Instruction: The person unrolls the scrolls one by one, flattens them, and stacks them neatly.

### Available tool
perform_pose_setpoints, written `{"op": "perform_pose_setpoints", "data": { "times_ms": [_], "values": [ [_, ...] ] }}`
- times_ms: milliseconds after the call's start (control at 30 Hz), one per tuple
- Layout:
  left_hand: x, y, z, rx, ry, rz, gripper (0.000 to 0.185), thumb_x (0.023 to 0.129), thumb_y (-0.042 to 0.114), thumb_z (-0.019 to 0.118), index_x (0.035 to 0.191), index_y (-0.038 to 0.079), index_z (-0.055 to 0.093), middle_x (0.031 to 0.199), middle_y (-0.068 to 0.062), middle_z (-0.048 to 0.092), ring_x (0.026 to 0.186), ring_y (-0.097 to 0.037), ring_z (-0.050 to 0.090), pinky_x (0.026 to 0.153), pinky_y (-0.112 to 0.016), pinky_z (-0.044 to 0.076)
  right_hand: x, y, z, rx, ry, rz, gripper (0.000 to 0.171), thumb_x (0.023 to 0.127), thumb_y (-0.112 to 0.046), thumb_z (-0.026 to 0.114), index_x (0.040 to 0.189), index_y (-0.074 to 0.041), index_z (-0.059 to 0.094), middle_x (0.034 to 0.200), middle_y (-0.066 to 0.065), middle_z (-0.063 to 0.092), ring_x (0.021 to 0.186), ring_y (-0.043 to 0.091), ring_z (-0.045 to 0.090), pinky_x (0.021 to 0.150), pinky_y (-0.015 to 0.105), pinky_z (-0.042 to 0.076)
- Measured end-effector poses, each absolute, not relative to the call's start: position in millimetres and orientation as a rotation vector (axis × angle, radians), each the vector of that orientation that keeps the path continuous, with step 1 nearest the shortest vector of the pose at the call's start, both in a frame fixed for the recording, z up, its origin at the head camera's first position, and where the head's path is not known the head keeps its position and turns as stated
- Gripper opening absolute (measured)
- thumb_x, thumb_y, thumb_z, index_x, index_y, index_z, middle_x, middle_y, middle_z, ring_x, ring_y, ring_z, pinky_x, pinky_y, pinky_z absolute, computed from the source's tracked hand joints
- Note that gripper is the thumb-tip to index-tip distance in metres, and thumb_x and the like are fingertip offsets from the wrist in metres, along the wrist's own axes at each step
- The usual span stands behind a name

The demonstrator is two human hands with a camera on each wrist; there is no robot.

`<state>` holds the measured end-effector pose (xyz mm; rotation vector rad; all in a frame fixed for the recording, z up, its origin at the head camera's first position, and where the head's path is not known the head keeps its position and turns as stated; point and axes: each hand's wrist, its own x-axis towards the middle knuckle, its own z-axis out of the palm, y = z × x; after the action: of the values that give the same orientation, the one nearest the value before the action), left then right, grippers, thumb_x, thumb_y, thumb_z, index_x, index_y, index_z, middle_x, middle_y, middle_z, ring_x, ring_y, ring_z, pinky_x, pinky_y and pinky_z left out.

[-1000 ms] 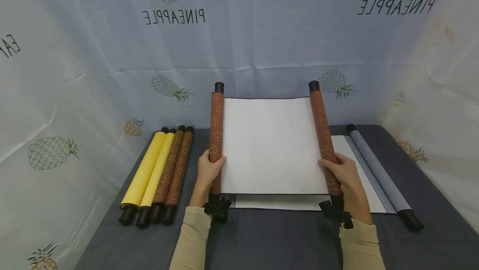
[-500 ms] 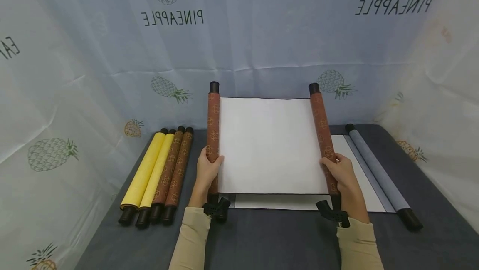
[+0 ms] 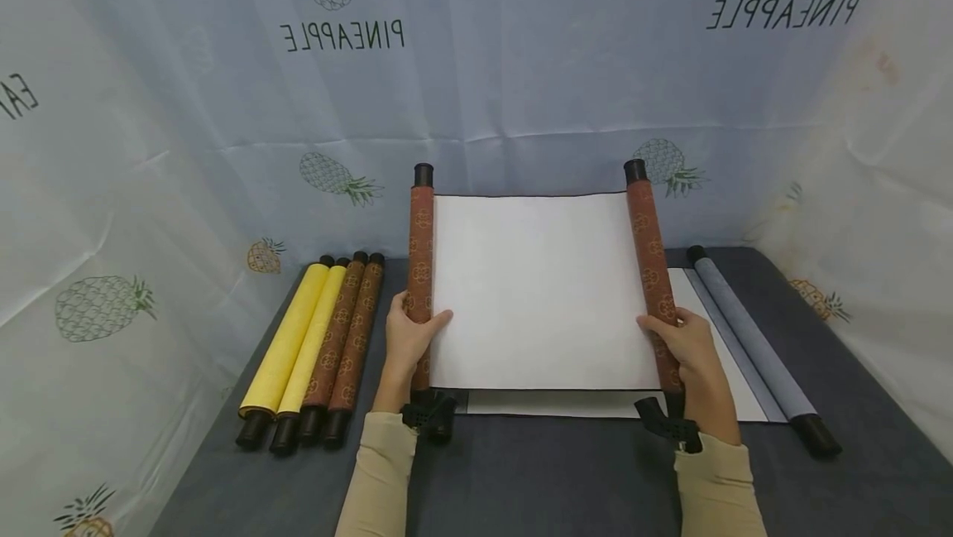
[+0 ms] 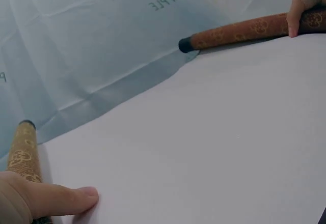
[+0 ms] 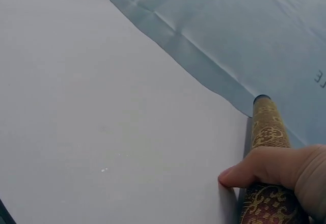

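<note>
Now the scroll [image 3: 542, 289] is spread wider than before; left hand [image 3: 414, 337] and right hand [image 3: 685, 345] each curl tight round a brown roller.

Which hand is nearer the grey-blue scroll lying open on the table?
Right. The right hand grips the red-brown scroll's right roller, just beside the grey-blue scroll. The left hand grips the left roller, across the white sheet from it.

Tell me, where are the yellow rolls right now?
In the head view, the two yellow rolls lie side by side on the left of the gray table, against the pineapple cloth, just left of two brown patterned rolls.
</note>
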<state>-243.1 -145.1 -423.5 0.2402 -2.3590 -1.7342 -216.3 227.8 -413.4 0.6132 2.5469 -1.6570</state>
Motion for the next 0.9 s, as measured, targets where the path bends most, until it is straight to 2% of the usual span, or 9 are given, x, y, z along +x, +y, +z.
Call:
{"op": "perform_pose_setpoints", "data": {
  "times_ms": [100,200,300,433,533,667,767,833,900],
  "values": [
    [-242.4,-147.3,-423.1,0.234,-2.357,-1.743,0.082,0.082,0.017,0.074,0.146,-0.004,0.028,0.145,-0.029,0.04,0.133,-0.043,0.043,0.106,-0.056,0.042,-215.3,229.9,-413.4,0.581,2.552,-1.689,0.082,0.093,-0.031,0.057,0.152,0.006,0.014,0.147,0.034,0.032,0.121,0.04,0.045,0.09,0.045,0.045],
    [-241.8,-149.5,-422.9,0.2,-2.355,-1.73,0.071,0.084,0.016,0.072,0.142,-0.004,0.035,0.136,-0.027,0.05,0.122,-0.041,0.053,0.099,-0.052,0.047,-214.7,232.2,-414.3,0.563,2.566,-1.702,0.079,0.094,-0.032,0.057,0.152,0.004,0.017,0.146,0.032,0.034,0.121,0.037,0.044,0.092,0.044,0.044],
    [-241.3,-151.4,-422.5,0.182,-2.357,-1.716,0.061,0.086,0.016,0.07,0.138,-0.001,0.042,0.125,-0.024,0.058,0.109,-0.036,0.06,0.089,-0.046,0.052,-214.7,235.0,-415.4,0.566,2.606,-1.676,0.075,0.093,-0.035,0.059,0.149,0.004,0.028,0.137,0.028,0.044,0.108,0.03,0.051,0.084,0.038,0.047],
    [-240.4,-153.4,-420.7,0.189,-2.38,-1.712,0.057,0.088,0.017,0.067,0.137,-0.002,0.043,0.122,-0.025,0.058,0.106,-0.036,0.061,0.084,-0.042,0.053,-214.2,237.9,-415.0,0.586,2.645,-1.631,0.071,0.091,-0.038,0.062,0.143,0.004,0.04,0.112,0.014,0.056,0.084,0.013,0.051,0.067,0.026,0.046],
    [-240.4,-155.7,-418.2,0.19,-2.381,-1.732,0.056,0.089,0.017,0.064,0.137,-0.003,0.043,0.124,-0.027,0.058,0.107,-0.037,0.061,0.084,-0.042,0.052,-213.7,238.2,-413.1,0.618,2.639,-1.636,0.073,0.089,-0.038,0.066,0.144,0.002,0.039,0.111,0.012,0.056,0.081,0.012,0.051,0.065,0.025,0.047],
    [-239.8,-160.0,-416.5,0.206,-2.359,-1.723,0.052,0.089,0.014,0.064,0.135,-0.003,0.047,0.123,-0.027,0.059,0.104,-0.035,0.062,0.081,-0.038,0.052,-214.3,237.6,-409.0,0.616,2.61,-1.653,0.081,0.089,-0.038,0.066,0.149,0.001,0.029,0.137,0.029,0.047,0.104,0.031,0.056,0.08,0.037,0.05],
    [-239.5,-162.7,-415.4,0.207,-2.364,-1.681,0.048,0.088,0.012,0.064,0.131,-0.004,0.051,0.118,-0.027,0.061,0.097,-0.032,0.063,0.075,-0.033,0.052,-214.8,238.0,-405.3,0.545,2.575,-1.656,0.083,0.093,-0.036,0.06,0.152,0.003,0.017,0.151,0.034,0.03,0.129,0.044,0.042,0.1,0.052,0.042],
    [-239.7,-163.2,-414.2,0.183,-2.372,-1.652,0.046,0.088,0.012,0.065,0.129,-0.004,0.053,0.116,-0.027,0.062,0.094,-0.031,0.064,0.072,-0.031,0.052,-215.0,238.3,-403.6,0.509,2.556,-1.663,0.08,0.096,-0.034,0.053,0.153,0.004,0.011,0.153,0.034,0.025,0.136,0.046,0.035,0.109,0.058,0.035],
    [-240.3,-163.4,-412.5,0.154,-2.367,-1.634,0.046,0.087,0.011,0.067,0.129,-0.004,0.054,0.115,-0.027,0.063,0.094,-0.032,0.064,0.073,-0.032,0.053,-215.4,239.5,-402.2,0.476,2.546,-1.681,0.078,0.098,-0.034,0.047,0.153,0.005,0.007,0.154,0.035,0.021,0.138,0.047,0.03,0.111,0.06,0.03]
  ]
}}
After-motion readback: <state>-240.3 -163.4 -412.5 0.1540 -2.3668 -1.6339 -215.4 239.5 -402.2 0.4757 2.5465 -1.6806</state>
